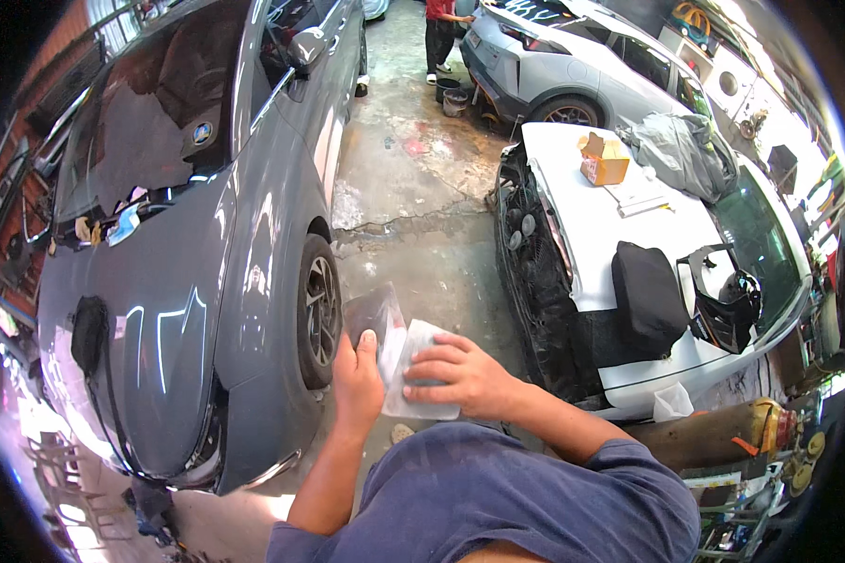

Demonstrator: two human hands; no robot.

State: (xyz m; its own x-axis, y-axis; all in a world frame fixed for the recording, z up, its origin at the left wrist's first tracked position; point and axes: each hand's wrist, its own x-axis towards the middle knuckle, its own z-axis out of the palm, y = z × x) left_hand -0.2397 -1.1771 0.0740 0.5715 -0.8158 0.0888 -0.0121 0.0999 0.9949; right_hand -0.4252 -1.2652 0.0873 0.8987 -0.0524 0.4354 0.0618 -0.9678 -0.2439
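Hands [359, 372] [462, 377], two, on translucent plastic [396, 377] (piece count unclear).

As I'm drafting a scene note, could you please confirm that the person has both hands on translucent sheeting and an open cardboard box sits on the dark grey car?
Not quite: the head view shows the open cardboard box on the white car, not the dark grey car. The rest stands.

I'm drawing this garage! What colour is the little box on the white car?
The little box is orange-brown; it shows best in the head view.
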